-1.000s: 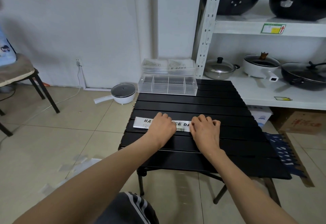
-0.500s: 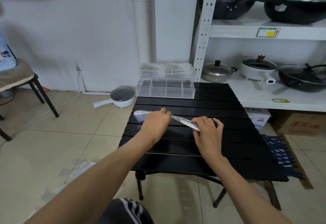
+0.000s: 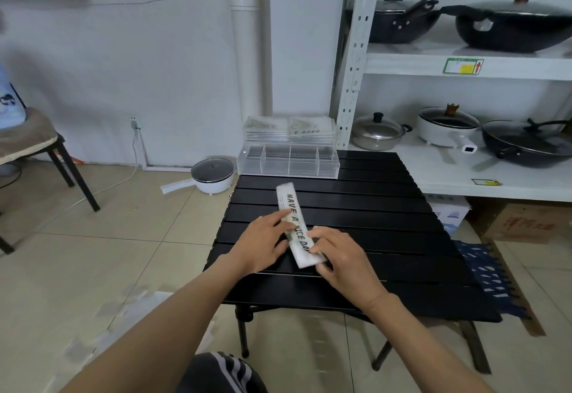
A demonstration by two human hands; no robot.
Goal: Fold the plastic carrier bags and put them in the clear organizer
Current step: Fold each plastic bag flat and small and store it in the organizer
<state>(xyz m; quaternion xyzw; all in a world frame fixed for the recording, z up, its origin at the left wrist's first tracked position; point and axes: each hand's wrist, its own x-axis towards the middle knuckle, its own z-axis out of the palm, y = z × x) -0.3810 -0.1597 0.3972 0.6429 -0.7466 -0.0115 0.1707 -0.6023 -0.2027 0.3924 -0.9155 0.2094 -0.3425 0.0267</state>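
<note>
A white plastic carrier bag [image 3: 292, 210], folded into a long narrow strip with black lettering, lies on the black slatted table [image 3: 371, 207], pointing away from me. My left hand [image 3: 266, 242] presses on the strip's left side near its middle. My right hand [image 3: 343, 255] holds the strip's near end from the right. The clear organizer [image 3: 288, 162] with several compartments stands at the table's far edge; folded bags are stacked in its upper back part [image 3: 289, 128].
A white shelf unit [image 3: 464, 173] with pots and pans stands right of the table. A small white electric pot [image 3: 212, 174] sits on the floor at the left. A chair [image 3: 37, 145] is far left. Loose bags [image 3: 123, 315] lie on the floor.
The strip lay crosswise under both hands; I lifted it and turned it about a quarter turn, so it now points away from me, closer to the table's near edge.
</note>
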